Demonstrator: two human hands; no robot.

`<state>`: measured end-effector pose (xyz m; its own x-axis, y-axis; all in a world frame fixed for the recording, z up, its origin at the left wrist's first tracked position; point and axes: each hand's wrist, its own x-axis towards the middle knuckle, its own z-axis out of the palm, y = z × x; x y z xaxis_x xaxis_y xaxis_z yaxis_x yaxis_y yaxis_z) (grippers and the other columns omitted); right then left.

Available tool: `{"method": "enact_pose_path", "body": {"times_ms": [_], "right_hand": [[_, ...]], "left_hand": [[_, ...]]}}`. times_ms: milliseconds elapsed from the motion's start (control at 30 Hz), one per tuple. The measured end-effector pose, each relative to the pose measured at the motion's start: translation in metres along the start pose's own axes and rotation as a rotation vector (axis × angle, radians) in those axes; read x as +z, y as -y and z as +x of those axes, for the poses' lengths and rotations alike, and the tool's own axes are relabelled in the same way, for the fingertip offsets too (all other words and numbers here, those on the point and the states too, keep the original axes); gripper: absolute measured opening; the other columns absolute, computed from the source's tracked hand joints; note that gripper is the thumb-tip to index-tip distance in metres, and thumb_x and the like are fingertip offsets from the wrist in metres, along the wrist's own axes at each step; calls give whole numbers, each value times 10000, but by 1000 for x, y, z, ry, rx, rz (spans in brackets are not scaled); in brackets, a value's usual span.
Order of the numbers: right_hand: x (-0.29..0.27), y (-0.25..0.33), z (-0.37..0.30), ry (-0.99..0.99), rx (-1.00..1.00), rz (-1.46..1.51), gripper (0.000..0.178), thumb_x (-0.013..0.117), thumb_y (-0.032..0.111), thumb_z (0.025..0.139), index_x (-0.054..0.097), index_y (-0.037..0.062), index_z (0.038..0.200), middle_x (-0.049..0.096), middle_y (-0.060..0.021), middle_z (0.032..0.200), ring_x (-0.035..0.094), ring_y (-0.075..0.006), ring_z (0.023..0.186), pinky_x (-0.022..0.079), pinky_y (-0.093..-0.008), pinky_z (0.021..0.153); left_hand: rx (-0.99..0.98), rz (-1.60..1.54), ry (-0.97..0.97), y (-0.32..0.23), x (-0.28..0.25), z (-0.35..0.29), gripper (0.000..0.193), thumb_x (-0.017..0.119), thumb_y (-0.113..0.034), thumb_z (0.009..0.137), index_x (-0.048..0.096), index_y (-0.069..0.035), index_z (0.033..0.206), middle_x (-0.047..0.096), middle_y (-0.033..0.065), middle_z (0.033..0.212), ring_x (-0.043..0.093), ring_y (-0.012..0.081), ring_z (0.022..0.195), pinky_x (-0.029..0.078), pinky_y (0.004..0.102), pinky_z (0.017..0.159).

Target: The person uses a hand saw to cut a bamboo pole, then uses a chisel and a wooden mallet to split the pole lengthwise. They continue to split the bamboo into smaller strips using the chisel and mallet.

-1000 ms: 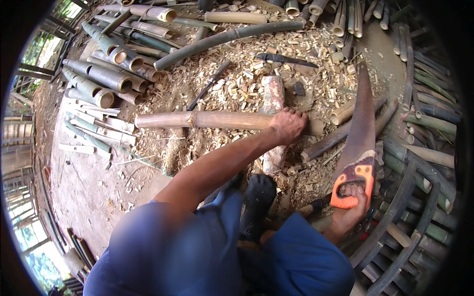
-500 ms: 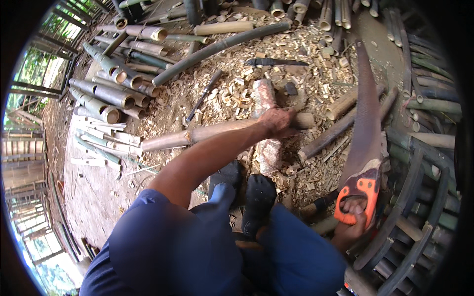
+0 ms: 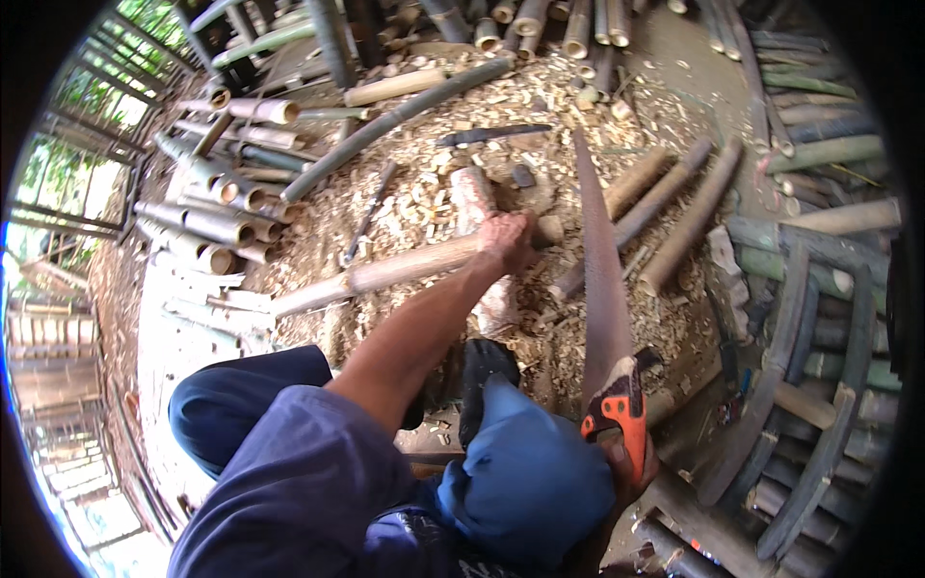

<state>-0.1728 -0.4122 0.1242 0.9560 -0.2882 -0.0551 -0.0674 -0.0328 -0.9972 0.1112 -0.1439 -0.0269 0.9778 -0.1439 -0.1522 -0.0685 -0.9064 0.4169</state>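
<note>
My left hand (image 3: 508, 241) is wrapped round a bamboo pole (image 3: 400, 267) close to its right end. The pole lies across a pale, rough log (image 3: 473, 199) on the ground, with its far end reaching left. In my right hand (image 3: 631, 469) is a hand saw (image 3: 605, 299), gripped by its orange handle. Its long brownish blade points up and away, to the right of the pole's end and apparently apart from it. My foot in a dark sock (image 3: 487, 371) is beside the near end of the log.
Wood chips cover the ground. Behind the log lie a dark sheathed-looking blade (image 3: 496, 134) and a long dark bamboo pole (image 3: 400, 120). Cut bamboo pieces (image 3: 217, 223) are stacked at left, others (image 3: 694, 217) lie right of the saw. A bamboo rack (image 3: 809, 385) stands at near right.
The saw has swung left, from the far right to nearer the pole's end. My left knee has come into view at left. My left hand keeps its grip on the pole.
</note>
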Motion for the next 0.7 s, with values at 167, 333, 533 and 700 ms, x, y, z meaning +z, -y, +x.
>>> {"method": "enact_pose_path", "body": {"times_ms": [167, 333, 533, 700], "right_hand": [[8, 13, -11, -133, 95, 50, 338, 738, 223, 806, 601, -19, 997, 606, -62, 810, 568, -149, 627, 496, -290, 598], [8, 16, -10, -156, 230, 134, 284, 702, 210, 840, 565, -25, 922, 578, -56, 702, 559, -126, 606, 482, -276, 581], [6, 10, -17, -54, 102, 40, 292, 682, 276, 877, 596, -2, 891, 581, -52, 703, 563, -143, 606, 470, -304, 577], [18, 30, -13, 0, -197, -553, 360, 683, 363, 917, 627, 11, 869, 583, -26, 718, 530, -133, 635, 434, -327, 594]], "left_hand": [[-4, -1, 33, 4, -12, -12, 483, 812, -340, 727, 620, -69, 1077, 730, 178, 1046, 711, 362, 1003, 556, 474, 881], [1, 22, 14, 12, -11, -14, 547, 836, -429, 702, 623, -66, 1051, 726, 184, 963, 705, 381, 892, 551, 502, 774], [-20, 26, 47, 8, -8, -9, 550, 828, -451, 722, 648, -63, 1068, 738, 186, 1020, 716, 374, 968, 555, 496, 804], [-33, 13, 70, 0, -15, -12, 554, 819, -487, 764, 663, -71, 1094, 746, 159, 1049, 718, 337, 1025, 548, 470, 852]]}}
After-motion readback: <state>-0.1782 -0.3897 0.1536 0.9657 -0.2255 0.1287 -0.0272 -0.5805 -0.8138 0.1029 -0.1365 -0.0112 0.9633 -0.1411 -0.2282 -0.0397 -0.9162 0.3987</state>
